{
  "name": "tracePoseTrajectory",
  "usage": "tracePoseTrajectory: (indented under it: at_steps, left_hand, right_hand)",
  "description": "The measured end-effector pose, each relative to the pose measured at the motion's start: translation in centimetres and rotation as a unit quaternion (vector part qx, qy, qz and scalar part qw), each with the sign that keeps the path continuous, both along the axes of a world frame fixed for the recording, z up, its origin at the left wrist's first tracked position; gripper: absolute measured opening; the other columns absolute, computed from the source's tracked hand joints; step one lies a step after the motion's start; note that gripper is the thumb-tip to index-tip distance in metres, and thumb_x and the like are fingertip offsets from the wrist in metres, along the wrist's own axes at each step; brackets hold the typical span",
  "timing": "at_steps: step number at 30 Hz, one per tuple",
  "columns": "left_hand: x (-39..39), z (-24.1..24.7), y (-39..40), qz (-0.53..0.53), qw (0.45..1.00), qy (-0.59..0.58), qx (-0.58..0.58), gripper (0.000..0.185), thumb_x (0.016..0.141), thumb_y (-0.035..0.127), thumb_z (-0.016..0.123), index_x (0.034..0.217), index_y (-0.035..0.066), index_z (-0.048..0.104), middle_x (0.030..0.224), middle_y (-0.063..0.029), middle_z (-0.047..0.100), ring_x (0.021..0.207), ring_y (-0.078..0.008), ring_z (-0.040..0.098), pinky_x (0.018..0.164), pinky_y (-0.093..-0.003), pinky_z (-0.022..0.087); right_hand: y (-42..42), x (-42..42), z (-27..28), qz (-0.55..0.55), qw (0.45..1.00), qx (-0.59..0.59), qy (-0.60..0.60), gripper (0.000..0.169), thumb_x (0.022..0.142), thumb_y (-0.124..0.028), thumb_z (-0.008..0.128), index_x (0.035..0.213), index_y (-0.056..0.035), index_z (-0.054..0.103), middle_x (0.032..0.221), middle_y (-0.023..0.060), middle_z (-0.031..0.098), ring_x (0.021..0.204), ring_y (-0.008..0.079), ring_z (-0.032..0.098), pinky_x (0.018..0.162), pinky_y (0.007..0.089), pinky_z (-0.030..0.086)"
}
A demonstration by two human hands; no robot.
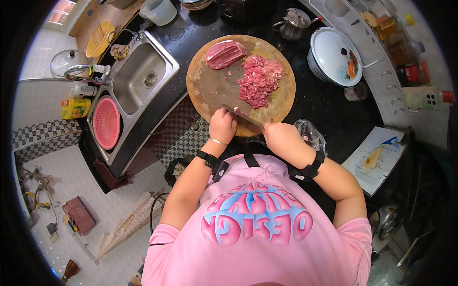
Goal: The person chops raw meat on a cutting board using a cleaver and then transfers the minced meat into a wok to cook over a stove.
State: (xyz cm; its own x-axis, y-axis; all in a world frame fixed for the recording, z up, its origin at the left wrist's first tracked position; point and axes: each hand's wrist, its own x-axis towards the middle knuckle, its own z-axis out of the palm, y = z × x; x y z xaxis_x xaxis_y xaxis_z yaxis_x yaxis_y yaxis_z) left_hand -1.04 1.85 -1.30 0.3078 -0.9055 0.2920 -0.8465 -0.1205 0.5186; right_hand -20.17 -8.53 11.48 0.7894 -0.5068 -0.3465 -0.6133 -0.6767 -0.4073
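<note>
My right hand [284, 141] grips the handle of a kitchen knife [247, 117], whose blade slants across the near part of a round wooden chopping board [211, 89]. Beside the blade's far end, my left hand [222, 126] rests at the board's near edge with its fingers curled down. Whether anything lies under those fingers is hidden. A small pale scrap of meat [235, 108] is by the blade. Farther back on the board lie a thick piece of raw red meat [225, 55] and, to its right, a spread heap of chopped raw meat [259, 81].
A steel sink [136, 77] with a pink colander [106, 122] stands left. On the black countertop [304, 103] are a lidded enamel pot [334, 55], a metal pitcher [291, 26], a glass jar [356, 92] and a clear plastic bag [310, 136]. Bottles line a rack [379, 39] at right.
</note>
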Motion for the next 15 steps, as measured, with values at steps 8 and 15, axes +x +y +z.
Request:
tracePoseTrajectory:
  at_steps: [8, 15]
  left_hand:
    - [-0.4, 0.2, 0.0, 0.012, 1.000, 0.025, -0.007, 0.024, 0.076, 0.003, 0.065, 0.100, 0.005, 0.069, 0.093, -0.0150, 0.063, 0.086, -0.0366, 0.059, 0.076, -0.0438, 0.051]
    - [0.1, 0.7, -0.1, -0.003, 1.000, -0.001, -0.005, 0.019, 0.078, 0.004, 0.067, 0.097, 0.004, 0.069, 0.093, -0.0137, 0.064, 0.084, -0.0359, 0.059, 0.076, -0.0431, 0.051]
  right_hand:
    - [0.4, 0.8, -0.1, 0.008, 1.000, 0.016, 0.012, 0.014, 0.083, -0.006, 0.052, 0.082, 0.0000, 0.065, 0.073, 0.0219, 0.069, 0.069, 0.0374, 0.070, 0.062, 0.0460, 0.057]
    - [-1.3, 5.4, -2.3, 0.012, 0.999, -0.006, -0.029, 0.018, 0.087, -0.010, 0.053, 0.081, -0.0013, 0.067, 0.078, 0.0240, 0.069, 0.075, 0.0400, 0.070, 0.067, 0.0486, 0.057]
